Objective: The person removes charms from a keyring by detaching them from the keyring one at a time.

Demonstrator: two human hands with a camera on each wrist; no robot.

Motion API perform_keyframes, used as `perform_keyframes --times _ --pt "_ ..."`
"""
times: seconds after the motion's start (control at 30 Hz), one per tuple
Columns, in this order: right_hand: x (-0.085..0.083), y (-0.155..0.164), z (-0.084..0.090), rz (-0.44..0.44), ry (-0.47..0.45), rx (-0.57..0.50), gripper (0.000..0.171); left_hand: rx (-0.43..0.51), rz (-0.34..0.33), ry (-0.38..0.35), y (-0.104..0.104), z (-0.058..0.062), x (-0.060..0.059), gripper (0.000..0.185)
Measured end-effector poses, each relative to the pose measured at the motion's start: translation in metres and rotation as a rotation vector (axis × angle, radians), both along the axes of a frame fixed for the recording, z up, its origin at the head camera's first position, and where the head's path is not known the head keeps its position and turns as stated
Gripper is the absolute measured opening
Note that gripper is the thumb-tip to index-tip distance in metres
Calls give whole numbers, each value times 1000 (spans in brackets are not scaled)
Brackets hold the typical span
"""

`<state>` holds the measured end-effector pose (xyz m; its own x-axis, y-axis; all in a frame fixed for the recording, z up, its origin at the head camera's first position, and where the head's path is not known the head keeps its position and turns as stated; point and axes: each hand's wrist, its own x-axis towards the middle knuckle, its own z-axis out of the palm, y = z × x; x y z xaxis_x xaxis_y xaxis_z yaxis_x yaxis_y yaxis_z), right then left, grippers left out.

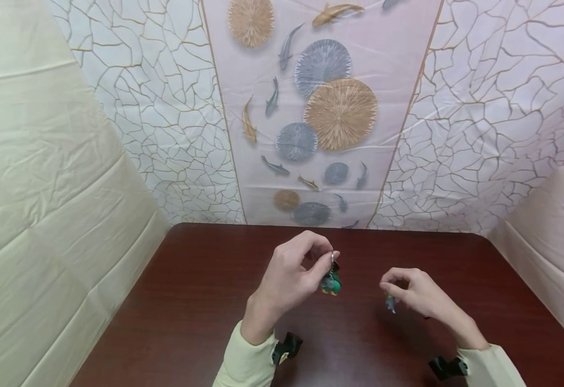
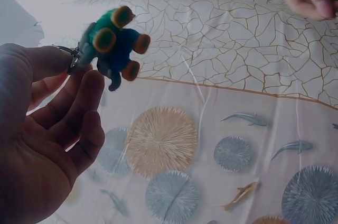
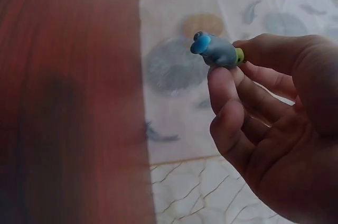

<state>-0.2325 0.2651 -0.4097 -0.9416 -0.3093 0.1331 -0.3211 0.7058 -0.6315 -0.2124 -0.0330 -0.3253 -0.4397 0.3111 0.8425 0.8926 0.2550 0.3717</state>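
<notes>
Above the dark red-brown table [image 1: 200, 301], my left hand [image 1: 295, 273] pinches a metal key ring [image 2: 73, 56] between thumb and forefinger. From the ring hangs a small toy figure [image 1: 331, 282] in green and blue with orange round parts [image 2: 113, 46]. To its right, my right hand [image 1: 414, 293] pinches a small grey-blue piece [image 1: 390, 303] with a blue knob and a green end [image 3: 217, 50] between thumb and fingertips. The two hands are apart, a hand's width between them.
A patterned sheet [image 1: 325, 107] with fish and round fans stands behind the table. Plain cream sheets [image 1: 45, 188] close the left and right sides. Black wrist straps [image 1: 287, 346] sit at both cuffs.
</notes>
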Motion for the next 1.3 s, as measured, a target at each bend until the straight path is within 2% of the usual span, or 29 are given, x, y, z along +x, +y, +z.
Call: perform_keyframes --times 0.23,0.47,0.6,1.03,1.3 --pt "-9 18 -24 37 -38 -1 8 4 -9 16 0 0 0 12" --pt "-19 32 -43 68 -147 14 11 2 -15 22 0 1 1 12" --pt "-23 37 -51 75 -167 22 10 -4 -24 19 0 1 1 12" --pt "-25 42 -62 57 -178 49 9 -21 -48 -9 -1 0 2 12" --pt "-24 39 -58 7 -173 109 7 -4 -59 9 -2 1 2 13"
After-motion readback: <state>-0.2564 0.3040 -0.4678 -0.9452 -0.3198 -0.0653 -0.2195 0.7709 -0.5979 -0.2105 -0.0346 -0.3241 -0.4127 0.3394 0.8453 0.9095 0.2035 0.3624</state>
